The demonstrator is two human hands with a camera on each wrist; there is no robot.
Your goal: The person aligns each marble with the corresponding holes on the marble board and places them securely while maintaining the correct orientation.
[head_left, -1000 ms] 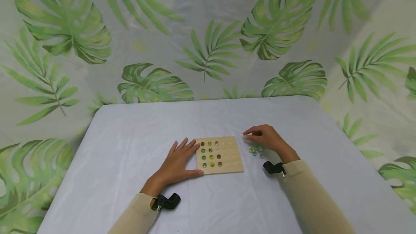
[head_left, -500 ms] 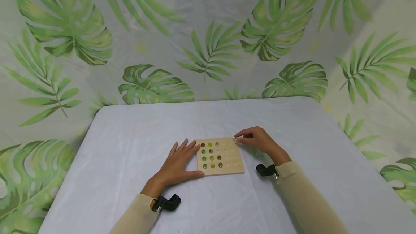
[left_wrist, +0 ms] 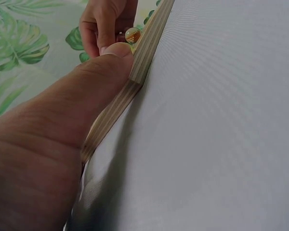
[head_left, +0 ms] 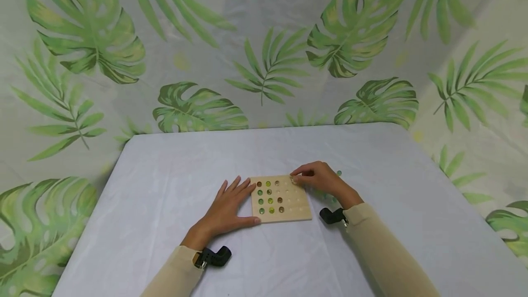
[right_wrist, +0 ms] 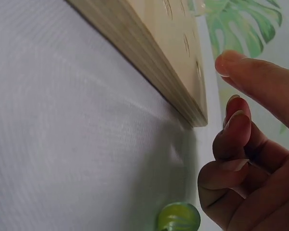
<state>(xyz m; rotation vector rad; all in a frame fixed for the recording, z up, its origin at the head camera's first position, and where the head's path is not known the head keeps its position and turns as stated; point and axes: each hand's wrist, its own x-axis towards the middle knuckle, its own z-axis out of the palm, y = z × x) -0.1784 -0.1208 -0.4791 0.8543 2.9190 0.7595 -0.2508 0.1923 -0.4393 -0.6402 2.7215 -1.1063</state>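
"both at the board (head_left: pixel 303 213)?"
"yes: my left hand (head_left: pixel 225 211), spread, rests on its left edge; my right hand (head_left: pixel 323 181) pinches a clear marble (head_left: pixel 293 179) at its far right corner."
"what's beyond?"
"a leafy cloth (head_left: pixel 265 70)."

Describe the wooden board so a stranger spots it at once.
Start at the white-covered table and find the left hand. It touches the left edge of a pale wooden board. Unlike the loose marbles nearby, this is flat and rectangular, with other marbles set in rows toward its left.
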